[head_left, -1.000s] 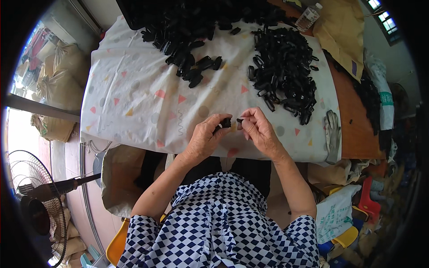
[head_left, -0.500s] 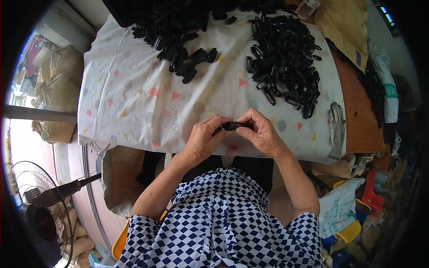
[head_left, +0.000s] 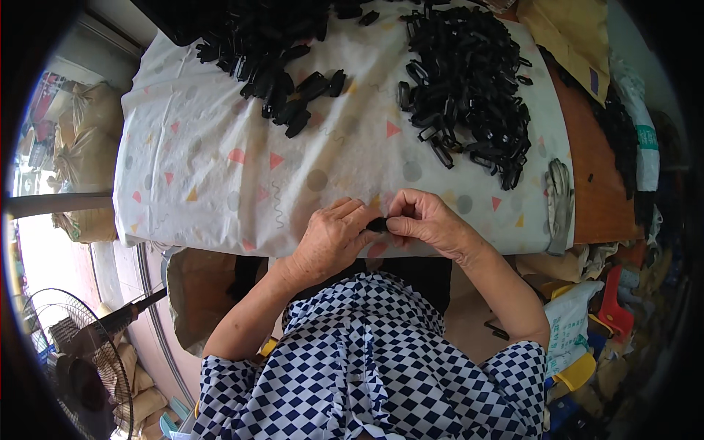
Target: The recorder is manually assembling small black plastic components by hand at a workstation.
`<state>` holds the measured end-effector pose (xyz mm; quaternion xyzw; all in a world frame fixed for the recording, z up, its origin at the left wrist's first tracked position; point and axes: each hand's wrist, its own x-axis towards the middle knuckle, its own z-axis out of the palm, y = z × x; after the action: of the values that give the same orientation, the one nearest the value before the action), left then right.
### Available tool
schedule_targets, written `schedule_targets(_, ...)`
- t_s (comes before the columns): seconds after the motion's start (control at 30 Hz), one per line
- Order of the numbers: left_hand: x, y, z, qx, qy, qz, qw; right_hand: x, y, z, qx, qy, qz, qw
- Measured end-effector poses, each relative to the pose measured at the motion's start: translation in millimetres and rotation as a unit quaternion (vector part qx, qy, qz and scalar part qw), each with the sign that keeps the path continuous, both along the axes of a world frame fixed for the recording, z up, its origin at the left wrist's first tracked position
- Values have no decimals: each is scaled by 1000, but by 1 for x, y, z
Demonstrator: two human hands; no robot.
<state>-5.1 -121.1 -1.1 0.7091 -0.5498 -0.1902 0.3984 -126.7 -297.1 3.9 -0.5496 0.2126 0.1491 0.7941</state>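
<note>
Over the near edge of the table, both my hands meet at one small oblong black plastic piece (head_left: pixel 377 224). My left hand (head_left: pixel 334 236) is closed around its left part, and the fingers hide much of it. Thumb and index finger of my right hand (head_left: pixel 431 224) pinch the right end. Beyond the hands, on the patterned white cover (head_left: pixel 220 176), lie two heaps of similar pieces. The left heap (head_left: pixel 253 55) trails several loose ones toward me. In the right heap (head_left: pixel 469 92), many look like open, elongated frames.
Grey-white gloves (head_left: pixel 559 209) lie at the cover's right edge, beside bare brown tabletop (head_left: pixel 600 198). Brown paper (head_left: pixel 568 37) covers the far right corner. A fan (head_left: pixel 77 359) stands lower left, near an open sack (head_left: pixel 191 312). A printed white bag (head_left: pixel 572 326) sits at lower right.
My hands have come slightly nearer to me, and less of the black piece shows between them. My right elbow has swung outward. The whole view has shifted a little.
</note>
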Motion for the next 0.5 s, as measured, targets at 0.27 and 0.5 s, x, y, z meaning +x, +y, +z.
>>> schedule_targets(0.27,-5,-10,4,10,137,50,989,2,-5,-7,232,36,-53,971)
schedule_targets(0.5,10,-17,13,38,82,-33,995,-5,-11,-8,243,35,-39,969)
